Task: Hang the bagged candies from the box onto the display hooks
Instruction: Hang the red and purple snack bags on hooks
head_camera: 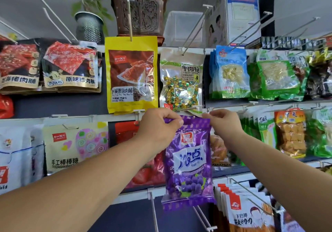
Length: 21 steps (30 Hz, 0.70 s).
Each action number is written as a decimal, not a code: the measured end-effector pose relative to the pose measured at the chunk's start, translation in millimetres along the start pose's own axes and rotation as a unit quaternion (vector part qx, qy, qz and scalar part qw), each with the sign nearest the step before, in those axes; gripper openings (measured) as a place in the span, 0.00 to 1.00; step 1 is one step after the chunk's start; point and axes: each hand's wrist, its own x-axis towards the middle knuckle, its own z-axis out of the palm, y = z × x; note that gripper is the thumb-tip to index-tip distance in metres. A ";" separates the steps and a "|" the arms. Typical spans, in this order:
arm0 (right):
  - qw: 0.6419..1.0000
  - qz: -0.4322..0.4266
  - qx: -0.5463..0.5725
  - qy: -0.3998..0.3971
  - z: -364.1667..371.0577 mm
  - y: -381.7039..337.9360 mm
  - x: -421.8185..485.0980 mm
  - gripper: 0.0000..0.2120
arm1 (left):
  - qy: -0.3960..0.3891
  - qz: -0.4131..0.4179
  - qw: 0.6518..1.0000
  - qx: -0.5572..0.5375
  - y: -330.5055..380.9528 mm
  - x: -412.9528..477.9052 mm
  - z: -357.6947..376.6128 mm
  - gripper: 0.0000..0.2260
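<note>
A purple candy bag [189,161] with grapes printed on it hangs in front of the display wall, held up by both hands. My left hand [158,125] pinches its top left corner. My right hand [224,122] pinches the top right corner, close to the white tip of a display hook [200,108] that sticks out just above the bag. The bag's top edge sits right under that hook; whether the hook passes through the bag's hole is hidden by my fingers. The box is not in view.
Hooks full of snack bags cover the wall: a yellow jerky bag [132,75], a beef-grain candy bag [181,81], green and blue bags at right. Bare hooks [251,194] jut out at the lower right and the upper row. Plant pots [138,12] stand on top.
</note>
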 end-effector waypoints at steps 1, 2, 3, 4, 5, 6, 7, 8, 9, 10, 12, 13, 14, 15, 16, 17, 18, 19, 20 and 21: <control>1.000 -0.013 0.025 0.014 -4.8 -2.5 -2.3 0.10 | -0.001 -0.005 1.000 -0.011 1.9 4.6 4.5 0.02; 0.998 -0.014 0.059 0.012 -9.9 -5.3 -5.5 0.12 | -0.001 -0.010 1.000 -0.022 3.6 9.5 9.1 0.02; 0.996 -0.007 0.089 -0.010 -14.8 -7.0 -9.2 0.14 | 0.001 -0.013 0.999 -0.031 5.4 13.7 14.0 0.02; 0.993 0.005 0.106 -0.049 -18.5 -8.8 -14.4 0.16 | 0.007 -0.014 0.999 -0.036 6.4 17.6 18.9 0.03; 0.990 0.014 0.106 -0.091 -20.7 -10.5 -19.8 0.17 | 0.017 -0.015 0.999 -0.036 6.6 21.4 23.3 0.04; 0.987 0.015 0.097 -0.125 -21.8 -11.4 -25.0 0.16 | 0.027 -0.016 0.999 -0.033 5.4 25.3 27.2 0.04; 0.986 0.011 0.087 -0.138 -21.3 -11.1 -27.3 0.15 | 0.037 -0.018 0.999 -0.027 2.9 29.2 30.7 0.03; 0.987 0.008 0.082 -0.135 -19.8 -10.8 -28.5 0.14 | 0.045 -0.020 0.999 -0.020 0.0 32.5 33.0 0.03; 0.989 0.006 0.078 -0.123 -17.9 -10.3 -27.9 0.12 | 0.050 -0.019 0.998 -0.012 -3.7 35.3 34.8 0.03; 0.991 0.006 0.075 -0.113 -16.3 -9.7 -25.6 0.11 | 0.054 -0.016 0.998 -0.003 -6.7 37.4 35.9 0.03; 0.993 0.009 0.049 -0.103 -12.0 -7.5 -21.5 0.11 | 0.053 -0.008 0.998 0.031 -12.8 40.6 37.6 0.03; 0.995 0.010 0.030 -0.099 -9.0 -4.6 -19.9 0.12 | 0.048 -0.006 0.997 0.053 -16.3 41.4 38.1 0.03; 0.996 0.011 0.016 -0.090 -6.1 -1.2 -18.9 0.13 | 0.044 -0.007 0.996 0.075 -20.4 41.7 38.3 0.03; 0.997 0.011 0.008 -0.079 -3.9 4.0 -17.3 0.14 | 0.042 -0.007 0.995 0.092 -24.6 41.9 38.0 0.02; 0.998 0.007 0.004 -0.066 -2.6 8.1 -17.0 0.17 | 0.043 -0.007 0.994 0.101 -29.1 42.5 37.5 0.02; 0.999 -0.002 -0.008 -0.050 -0.9 12.5 -15.0 0.20 | 0.044 -0.007 0.993 0.105 -32.8 42.6 36.3 0.02; 0.998 -0.016 -0.038 -0.037 -0.1 15.8 -14.0 0.21 | 0.044 -0.007 0.993 0.109 -36.0 42.1 34.7 0.03; 0.995 -0.035 -0.086 -0.021 -0.3 18.6 -14.3 0.19 | 0.041 -0.004 0.992 0.117 -38.3 40.6 33.0 0.06; 0.987 -0.062 -0.147 0.008 -0.8 20.8 -16.5 0.16 | 0.035 0.002 0.992 0.124 -40.1 38.4 30.8 0.09; 0.971 -0.105 -0.209 0.051 -1.0 24.1 -20.2 0.15 | 0.028 0.007 0.991 0.129 -41.7 35.8 27.7 0.12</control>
